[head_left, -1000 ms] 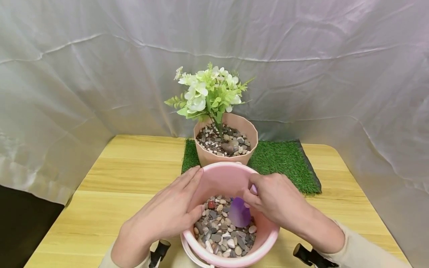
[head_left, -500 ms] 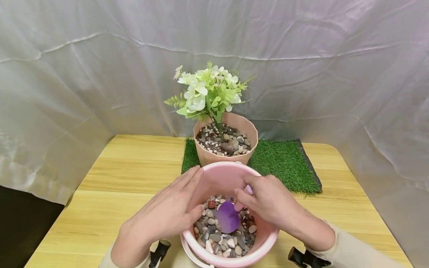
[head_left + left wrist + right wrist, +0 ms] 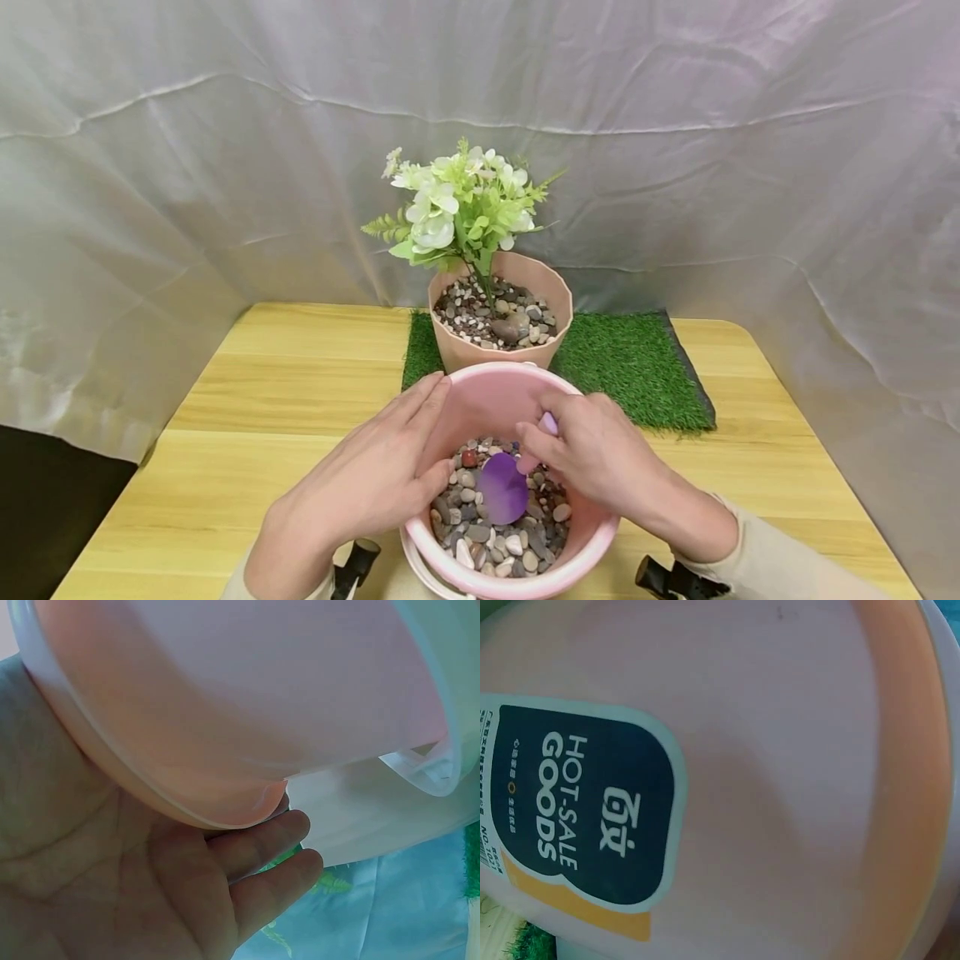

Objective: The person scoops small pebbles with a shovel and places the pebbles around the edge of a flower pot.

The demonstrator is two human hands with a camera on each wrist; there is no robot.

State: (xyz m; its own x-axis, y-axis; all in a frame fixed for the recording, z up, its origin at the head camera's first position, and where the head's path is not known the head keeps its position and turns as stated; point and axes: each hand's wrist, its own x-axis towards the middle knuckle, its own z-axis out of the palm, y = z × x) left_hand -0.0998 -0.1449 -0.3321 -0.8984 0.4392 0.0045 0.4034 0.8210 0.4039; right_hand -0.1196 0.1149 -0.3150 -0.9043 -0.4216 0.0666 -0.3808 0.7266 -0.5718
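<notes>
In the head view, a pink bucket [image 3: 487,393] with pebbles [image 3: 487,533] in its bottom stands at the front of the table. My left hand [image 3: 367,467] holds its left rim, thumb over the inside and fingers along the outer side. The left wrist view shows the palm [image 3: 97,862] against the bucket's lip. Over the right rim, my right hand [image 3: 600,446] grips the handle of a small purple shovel [image 3: 504,490], whose rounded blade is down at the pebbles. The right wrist view shows only the bucket's labelled outer wall [image 3: 780,787], not the hand.
Behind the bucket, a peach flowerpot [image 3: 498,357] with pebbles holds a white-flowered plant [image 3: 465,204]. It stands on a green turf mat [image 3: 633,367] on the wooden table [image 3: 277,375]. Grey cloth [image 3: 637,192] hangs around the back and sides. The bucket's white handle [image 3: 427,575] hangs at its front left.
My right hand has moved left with the shovel, whose blade shifted from the right side of the pebbles to their middle. The left hand stays on the rim. The view has shifted slightly.
</notes>
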